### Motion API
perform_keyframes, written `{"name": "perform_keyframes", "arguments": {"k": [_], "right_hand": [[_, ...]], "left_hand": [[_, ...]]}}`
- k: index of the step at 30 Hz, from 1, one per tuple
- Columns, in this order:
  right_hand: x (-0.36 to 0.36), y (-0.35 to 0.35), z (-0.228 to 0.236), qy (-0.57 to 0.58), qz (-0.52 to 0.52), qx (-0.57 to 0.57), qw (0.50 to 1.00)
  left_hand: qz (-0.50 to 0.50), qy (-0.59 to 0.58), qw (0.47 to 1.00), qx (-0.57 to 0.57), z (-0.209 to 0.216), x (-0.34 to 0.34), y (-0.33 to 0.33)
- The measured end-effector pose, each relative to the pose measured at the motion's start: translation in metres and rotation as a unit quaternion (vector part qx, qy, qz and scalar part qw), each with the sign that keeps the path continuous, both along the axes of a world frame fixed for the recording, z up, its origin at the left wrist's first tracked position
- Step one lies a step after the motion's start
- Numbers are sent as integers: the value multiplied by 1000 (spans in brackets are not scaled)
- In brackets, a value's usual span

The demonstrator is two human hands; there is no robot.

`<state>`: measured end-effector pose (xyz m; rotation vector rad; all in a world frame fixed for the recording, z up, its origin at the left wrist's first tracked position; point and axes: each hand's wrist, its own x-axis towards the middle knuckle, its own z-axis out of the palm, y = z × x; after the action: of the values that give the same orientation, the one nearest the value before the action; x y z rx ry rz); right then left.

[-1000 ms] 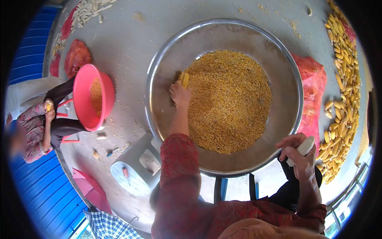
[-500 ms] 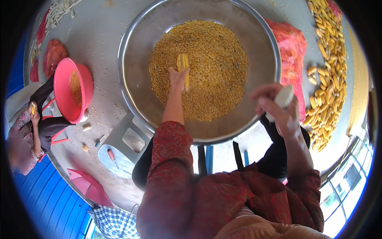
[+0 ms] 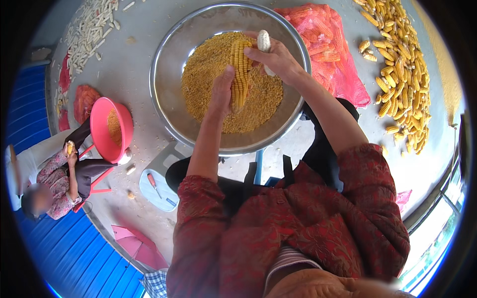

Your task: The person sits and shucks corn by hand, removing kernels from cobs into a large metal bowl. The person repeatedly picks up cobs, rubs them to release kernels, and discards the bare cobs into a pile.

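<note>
My left hand (image 3: 222, 92) is wrapped round the lower part of an ear of corn (image 3: 240, 74), which stands nearly upright with its yellow kernel rows showing. Against the ear's upper right side is my right hand (image 3: 281, 59), fingertips touching it. That same hand grips a bare white corncob (image 3: 264, 40), whose ends stick out above and below its fingers. Both hands are over a wide steel basin (image 3: 156, 94) in front of me. Loose yellow kernels (image 3: 268, 102) cover its bottom. My palms and part of the ear's lower end are hidden.
Red mesh sacks (image 3: 325, 52) lie right of the basin, before a long heap of corn ears (image 3: 405, 94). At left a person (image 3: 54, 181) sits by a pink tub (image 3: 127, 130). A stool (image 3: 158, 191) bears a red-handled tool (image 3: 152, 181). Bare cobs (image 3: 89, 37) lie far left.
My right hand, with the bare cob, has come from above the basin's right edge in to the ear of corn. My left hand still holds the ear. The whole view has shifted.
</note>
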<state>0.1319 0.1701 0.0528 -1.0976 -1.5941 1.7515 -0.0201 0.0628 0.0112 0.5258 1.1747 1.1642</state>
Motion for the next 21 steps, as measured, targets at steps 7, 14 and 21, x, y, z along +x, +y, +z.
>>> {"name": "perform_keyframes", "arguments": {"k": [7,14,21], "right_hand": [[2,-25,8,95,72,-86,989],[-23,-44,-3,74,53,-45,995],[-44,-46,-9,27,24,9,999]], "left_hand": [[-17,-47,999,3,43,-1,-43],[-19,94,995,19,31,-10,-61],[49,342,937,49,-36,-19,-55]]}}
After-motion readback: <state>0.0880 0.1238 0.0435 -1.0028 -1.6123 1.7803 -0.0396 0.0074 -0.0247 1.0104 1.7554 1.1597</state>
